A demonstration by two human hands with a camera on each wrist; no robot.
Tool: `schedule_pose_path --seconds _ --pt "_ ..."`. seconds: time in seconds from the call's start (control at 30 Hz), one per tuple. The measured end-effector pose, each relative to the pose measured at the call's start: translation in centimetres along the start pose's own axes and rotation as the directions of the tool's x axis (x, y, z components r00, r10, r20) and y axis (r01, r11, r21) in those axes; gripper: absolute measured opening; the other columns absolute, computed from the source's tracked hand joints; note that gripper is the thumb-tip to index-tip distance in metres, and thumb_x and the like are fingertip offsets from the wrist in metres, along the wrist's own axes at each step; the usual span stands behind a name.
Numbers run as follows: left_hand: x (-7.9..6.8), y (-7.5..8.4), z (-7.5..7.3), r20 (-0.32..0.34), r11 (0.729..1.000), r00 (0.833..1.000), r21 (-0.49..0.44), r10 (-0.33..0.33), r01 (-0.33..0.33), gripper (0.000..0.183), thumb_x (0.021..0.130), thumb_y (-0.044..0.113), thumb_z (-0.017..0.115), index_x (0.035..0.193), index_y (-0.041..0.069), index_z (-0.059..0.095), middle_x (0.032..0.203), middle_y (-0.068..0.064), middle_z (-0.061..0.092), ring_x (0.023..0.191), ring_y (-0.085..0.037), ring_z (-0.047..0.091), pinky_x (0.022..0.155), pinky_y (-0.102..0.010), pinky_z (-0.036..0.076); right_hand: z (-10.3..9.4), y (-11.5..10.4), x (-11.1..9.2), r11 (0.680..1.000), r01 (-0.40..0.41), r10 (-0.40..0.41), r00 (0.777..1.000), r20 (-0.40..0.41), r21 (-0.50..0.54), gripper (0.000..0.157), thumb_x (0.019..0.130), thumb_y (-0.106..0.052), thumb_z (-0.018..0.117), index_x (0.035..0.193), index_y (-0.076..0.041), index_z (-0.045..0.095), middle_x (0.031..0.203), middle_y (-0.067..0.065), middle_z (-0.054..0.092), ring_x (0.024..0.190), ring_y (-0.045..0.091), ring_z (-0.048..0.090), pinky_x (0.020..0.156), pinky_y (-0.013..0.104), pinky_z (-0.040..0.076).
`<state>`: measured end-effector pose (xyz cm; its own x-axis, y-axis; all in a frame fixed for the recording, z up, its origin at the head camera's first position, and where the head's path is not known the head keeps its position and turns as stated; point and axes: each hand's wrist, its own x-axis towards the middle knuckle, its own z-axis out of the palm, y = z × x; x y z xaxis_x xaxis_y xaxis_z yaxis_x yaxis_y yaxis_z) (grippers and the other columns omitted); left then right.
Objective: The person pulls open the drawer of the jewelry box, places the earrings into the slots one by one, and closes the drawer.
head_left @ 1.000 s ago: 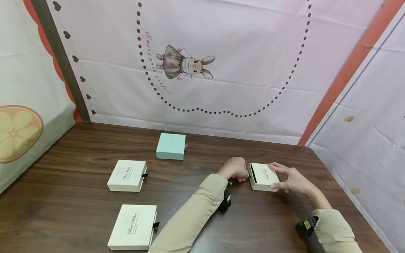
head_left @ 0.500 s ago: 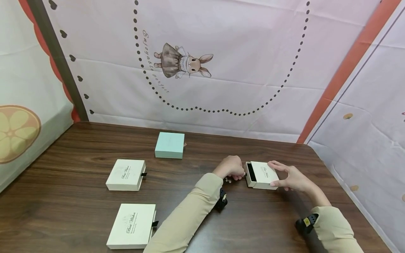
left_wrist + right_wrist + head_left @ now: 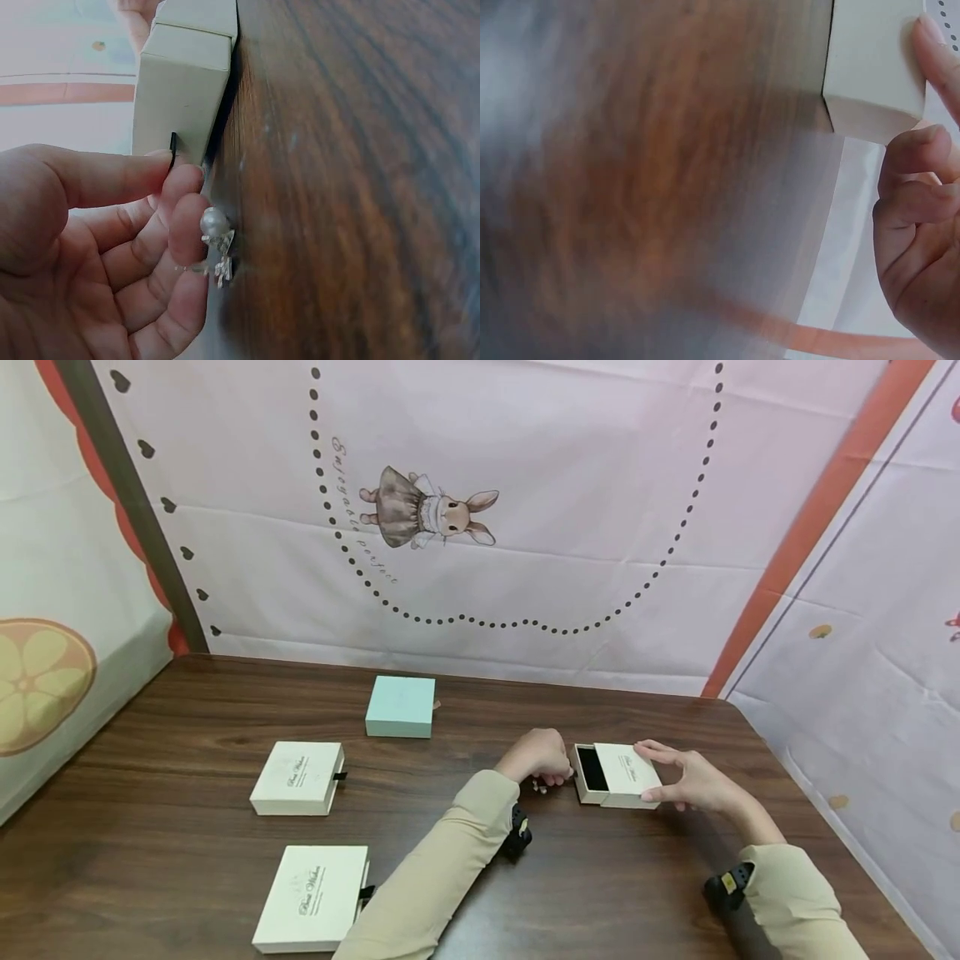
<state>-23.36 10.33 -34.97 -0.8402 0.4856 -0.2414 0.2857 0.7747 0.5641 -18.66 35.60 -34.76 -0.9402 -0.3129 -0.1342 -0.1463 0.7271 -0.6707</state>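
Observation:
A cream slide-out gift box (image 3: 628,767) with "Best Wishes" lettering lies at the right of the table. Its drawer (image 3: 180,97) is partly out to the left, and a black lining shows inside. My left hand (image 3: 538,756) pinches the drawer's black ribbon tab (image 3: 173,146) between thumb and forefinger, other fingers curled. Across the sleeve's far side, my right hand (image 3: 697,783) grips it with the thumb near the front edge and fingers at the back. Beneath the left fingers, a pearl jewellery piece with sparkling stones (image 3: 215,222) lies on the table; its exact kind is unclear.
Two more cream boxes with black tabs, a smaller one (image 3: 296,777) and a larger one (image 3: 311,897), lie at the left of the dark wooden table (image 3: 570,877). A mint-green box (image 3: 401,706) sits near the back edge. Printed cloth (image 3: 570,510) hangs behind.
My left hand has drawn the ribbon tab leftward, and the drawer has slid further out of its sleeve. The right hand keeps its grip on the sleeve, nearly still.

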Motion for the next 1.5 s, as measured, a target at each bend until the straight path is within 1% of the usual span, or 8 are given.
schedule_pose_path --seconds 0.2,0.4,0.7,1.0,1.13,1.23,1.43,1.5 --pt "-0.1 -0.4 -0.4 0.008 0.999 1.0 0.048 -0.024 0.024 0.032 0.084 0.021 0.063 0.054 0.011 0.062 0.054 0.003 0.06 0.052 -0.01 0.057 0.044 -0.02 0.037 0.0 -0.3 0.2 1.0 -0.001 0.001 1.0 0.015 -0.001 0.082 0.07 -0.029 0.078 0.137 -0.005 0.039 0.143 0.024 0.027 0.04 0.012 0.041 0.039 0.027 0.038" --pt "-0.4 -0.5 -0.5 0.009 0.993 1.0 0.114 -0.003 0.002 0.032 0.085 0.02 0.062 0.054 0.012 0.061 0.052 0.005 0.058 0.052 -0.009 0.057 0.045 -0.019 0.038 0.0 -0.3 0.0 1.0 -0.017 0.017 1.0 0.016 0.004 0.082 0.069 -0.028 0.078 0.138 -0.005 0.039 0.144 0.024 0.026 0.04 0.012 0.041 0.039 0.027 0.038" --pt "-0.8 -0.2 -1.1 0.021 0.987 0.999 0.16 -0.032 0.028 0.029 0.085 0.018 0.061 0.056 0.01 0.062 0.055 0.004 0.061 0.054 -0.01 0.061 0.059 -0.021 0.043 -0.2 -0.4 -0.2 1.0 -0.023 0.023 1.0 0.014 -0.011 0.082 0.07 -0.029 0.077 0.138 -0.006 0.038 0.144 0.024 0.025 0.041 0.012 0.04 0.039 0.027 0.037" --pt "-1.2 0.2 -1.5 0.041 0.98 0.998 0.193 -0.055 0.046 0.028 0.084 0.02 0.062 0.057 0.01 0.061 0.056 0.003 0.061 0.051 -0.01 0.058 0.054 -0.023 0.043 -0.2 -0.2 -0.2 1.0 -0.029 0.029 1.0 0.012 -0.002 0.083 0.069 -0.03 0.078 0.138 -0.006 0.038 0.144 0.022 0.026 0.04 0.012 0.04 0.039 0.026 0.036" --pt "-1.6 0.1 -2.1 0.076 0.975 0.996 0.222 -0.044 0.026 0.027 0.079 0.028 0.07 0.06 0.011 0.06 0.061 0.002 0.058 0.053 -0.012 0.05 0.05 -0.025 0.038 -0.3 -0.2 -0.2 0.999 -0.033 0.033 0.999 0.013 0.014 0.083 0.069 -0.029 0.078 0.139 -0.007 0.038 0.145 0.021 0.026 0.04 0.012 0.04 0.038 0.026 0.035" --pt "-1.7 0.0 -2.2 0.105 0.967 0.994 0.256 -0.036 0.008 0.027 0.072 0.032 0.077 0.063 0.012 0.06 0.068 0.002 0.056 0.058 -0.012 0.046 0.052 -0.027 0.037 -0.4 -0.2 -0.3 0.999 -0.041 0.041 0.999 0.015 0.026 0.083 0.07 -0.028 0.078 0.139 -0.007 0.037 0.145 0.021 0.025 0.04 0.012 0.039 0.038 0.025 0.034" --pt "-1.4 0.1 -1.6 0.1 0.931 0.992 0.364 -0.073 0.032 0.029 0.067 0.036 0.08 0.079 0.016 0.062 0.098 0.001 0.061 0.078 -0.013 0.052 0.067 -0.034 0.046 -0.3 -0.4 -0.3 0.998 -0.057 0.057 0.998 0.007 0.011 0.083 0.07 -0.03 0.078 0.139 -0.009 0.038 0.145 0.02 0.027 0.04 0.012 0.04 0.039 0.026 0.035" --pt "-1.4 0.1 -1.3 0.09 0.924 0.992 0.38 -0.086 0.045 0.029 0.068 0.034 0.079 0.083 0.017 0.062 0.102 0.0 0.06 0.079 -0.014 0.053 0.067 -0.036 0.047 -0.2 -0.4 -0.2 0.998 -0.057 0.057 0.998 0.004 0.009 0.083 0.069 -0.03 0.078 0.139 -0.008 0.038 0.145 0.02 0.027 0.041 0.012 0.041 0.039 0.026 0.035"
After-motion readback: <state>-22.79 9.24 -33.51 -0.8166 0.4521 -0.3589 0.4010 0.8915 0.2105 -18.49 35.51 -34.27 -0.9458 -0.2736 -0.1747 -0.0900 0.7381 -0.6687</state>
